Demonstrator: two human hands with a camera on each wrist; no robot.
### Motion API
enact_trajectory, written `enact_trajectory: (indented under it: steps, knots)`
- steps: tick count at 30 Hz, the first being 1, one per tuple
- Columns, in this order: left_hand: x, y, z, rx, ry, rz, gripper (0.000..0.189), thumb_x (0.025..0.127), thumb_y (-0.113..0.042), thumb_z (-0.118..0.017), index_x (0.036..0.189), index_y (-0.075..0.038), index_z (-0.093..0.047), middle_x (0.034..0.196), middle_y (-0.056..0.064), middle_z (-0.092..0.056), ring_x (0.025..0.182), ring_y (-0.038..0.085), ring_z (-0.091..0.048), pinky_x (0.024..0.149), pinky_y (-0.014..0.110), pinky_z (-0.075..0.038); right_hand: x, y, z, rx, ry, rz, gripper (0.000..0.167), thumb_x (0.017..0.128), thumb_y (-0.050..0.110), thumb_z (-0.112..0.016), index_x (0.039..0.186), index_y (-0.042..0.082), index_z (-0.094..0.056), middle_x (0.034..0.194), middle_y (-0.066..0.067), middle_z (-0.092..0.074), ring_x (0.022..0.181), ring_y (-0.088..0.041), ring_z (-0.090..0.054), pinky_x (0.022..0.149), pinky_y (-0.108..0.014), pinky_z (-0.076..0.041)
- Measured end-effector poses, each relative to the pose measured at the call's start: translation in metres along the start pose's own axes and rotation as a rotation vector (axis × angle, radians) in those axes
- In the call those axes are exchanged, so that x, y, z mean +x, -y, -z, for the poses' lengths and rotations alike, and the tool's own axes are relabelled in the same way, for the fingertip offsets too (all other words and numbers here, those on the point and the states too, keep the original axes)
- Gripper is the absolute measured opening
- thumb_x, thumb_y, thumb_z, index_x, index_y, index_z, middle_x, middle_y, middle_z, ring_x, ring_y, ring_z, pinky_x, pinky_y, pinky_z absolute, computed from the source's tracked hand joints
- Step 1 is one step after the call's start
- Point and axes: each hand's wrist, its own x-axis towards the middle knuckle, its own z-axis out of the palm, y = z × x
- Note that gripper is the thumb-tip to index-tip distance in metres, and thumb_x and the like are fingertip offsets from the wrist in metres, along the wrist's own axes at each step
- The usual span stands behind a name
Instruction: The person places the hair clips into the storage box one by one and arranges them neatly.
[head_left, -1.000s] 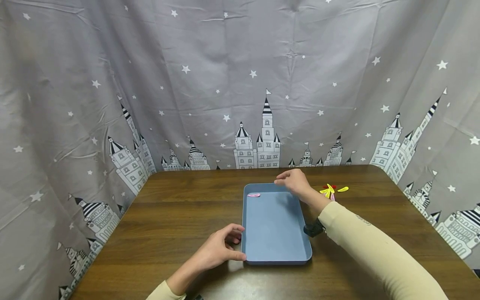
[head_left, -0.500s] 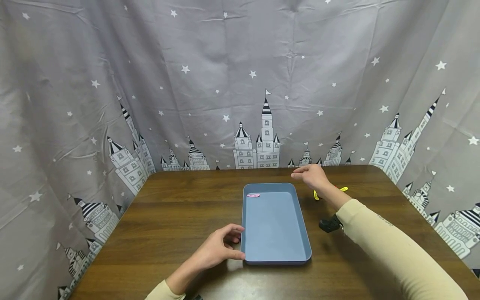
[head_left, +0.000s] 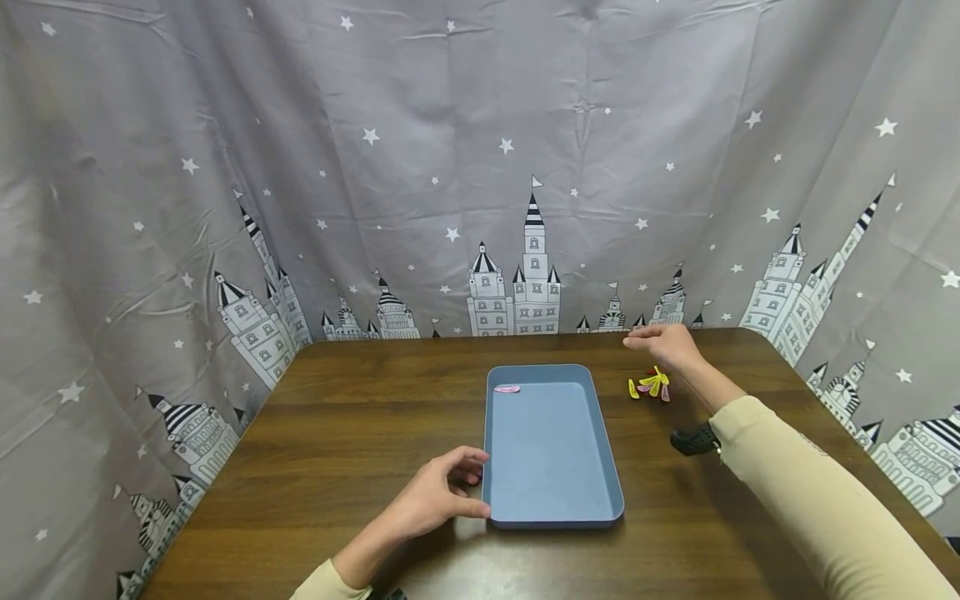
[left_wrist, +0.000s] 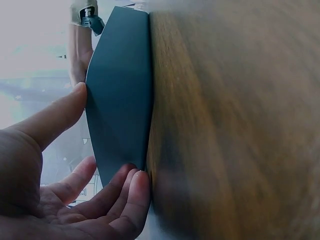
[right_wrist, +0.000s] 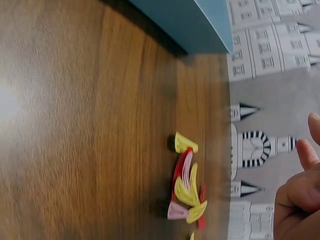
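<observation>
Tray (head_left: 555, 467) and hair clips (head_left: 656, 385) on wooden tabletop (head_left: 360, 417)

Item 1: tray. Rectangular, blue-grey, low-walled, rounded corners. Lies flat on the tabletop, long sides running away from the person.

Item 2: pink clip (head_left: 507, 389). Single piece, slim. Inside the tray, close to its far left corner, set crosswise.

Item 3: hair clips, loose group. Yellow, pink and red, overlapping. On the tabletop to the right of the tray, well apart from it, towards the far edge. One yellow clip (head_left: 633, 389) at the end nearest the tray. In the right wrist view a sliver of yellow shows at the bottom edge, too little to describe.

Item 4: left hand (head_left: 431, 500). At the tray's left side. Thumb touches the upper rim near the close corner; curved fingers rest lower, against the same outer wall. Grip wide, thumb and fingers well separated, touching the tray without closing round it.

Item 5: right hand (head_left: 667, 346). Above the far part of the tabletop, just beyond the loose clips. Fingers reach leftward; the right wrist view, where the hand is cut by the frame, shows two fingertips with a narrow gap between them. Grip loose and narrow.

Item 6: clothing and fittings. Cream right sleeve (head_left: 795, 483); cream left sleeve (head_left: 330, 583); black wrist device (head_left: 693, 439) below the right wrist.

Item 7: curtain (head_left: 420, 108). Grey, creased, printed with white stars and castles; hangs behind the tabletop and round its sides.
</observation>
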Motion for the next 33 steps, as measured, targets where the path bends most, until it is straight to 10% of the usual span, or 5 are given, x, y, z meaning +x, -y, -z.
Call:
enact_trajectory:
  steps: [9, 16, 20, 24, 33]
  knots:
    - [-0.001, 0.000, 0.000, -0.007, -0.006, 0.008, 0.064, 0.075, -0.016, -0.090, 0.130, -0.007, -0.060, 0.121, 0.013, -0.066, 0.107, 0.025, -0.061, 0.086, 0.035, -0.056, 0.005, -0.028, 0.021, 0.075, -0.017, -0.059, 0.051, 0.095, 0.034, -0.070, 0.133, 0.001, -0.062, 0.135, -0.021, -0.055, 0.049, -0.007, -0.033, 0.049, -0.028, -0.035]
    - [0.002, -0.001, 0.001, -0.002, -0.013, 0.004, 0.065, 0.074, -0.016, -0.090, 0.131, -0.007, -0.060, 0.120, 0.012, -0.066, 0.107, 0.025, -0.061, 0.085, 0.034, -0.056, 0.005, -0.046, 0.033, 0.073, -0.003, -0.048, 0.059, 0.093, 0.037, -0.071, 0.136, -0.002, -0.059, 0.141, -0.024, -0.053, 0.059, -0.006, -0.040, 0.054, -0.029, -0.043]
    - [0.002, -0.001, 0.001, 0.001, -0.012, 0.008, 0.065, 0.074, -0.016, -0.090, 0.131, -0.006, -0.059, 0.120, 0.012, -0.066, 0.106, 0.025, -0.061, 0.084, 0.033, -0.055, 0.007, -0.058, 0.039, 0.099, -0.009, -0.049, 0.058, 0.093, 0.032, -0.072, 0.137, -0.003, -0.057, 0.101, -0.004, -0.069, 0.047, -0.006, -0.031, 0.047, -0.027, -0.037]
    - [0.001, -0.001, 0.001, 0.004, -0.007, 0.006, 0.066, 0.074, -0.016, -0.090, 0.131, -0.005, -0.059, 0.121, 0.013, -0.066, 0.106, 0.025, -0.061, 0.084, 0.033, -0.055, 0.007, -0.072, 0.044, 0.128, 0.016, -0.057, 0.058, 0.095, 0.024, -0.069, 0.140, -0.007, -0.052, 0.055, 0.015, -0.044, 0.044, -0.006, -0.031, 0.045, -0.025, -0.034]
    - [0.000, -0.001, 0.001, 0.008, -0.003, 0.007, 0.066, 0.075, -0.016, -0.090, 0.131, -0.005, -0.059, 0.121, 0.014, -0.066, 0.107, 0.026, -0.061, 0.084, 0.033, -0.056, 0.007, -0.098, 0.049, 0.131, 0.060, -0.107, 0.057, 0.097, 0.017, -0.064, 0.145, -0.008, -0.045, 0.052, 0.014, -0.032, 0.046, -0.005, -0.030, 0.048, -0.024, -0.035]
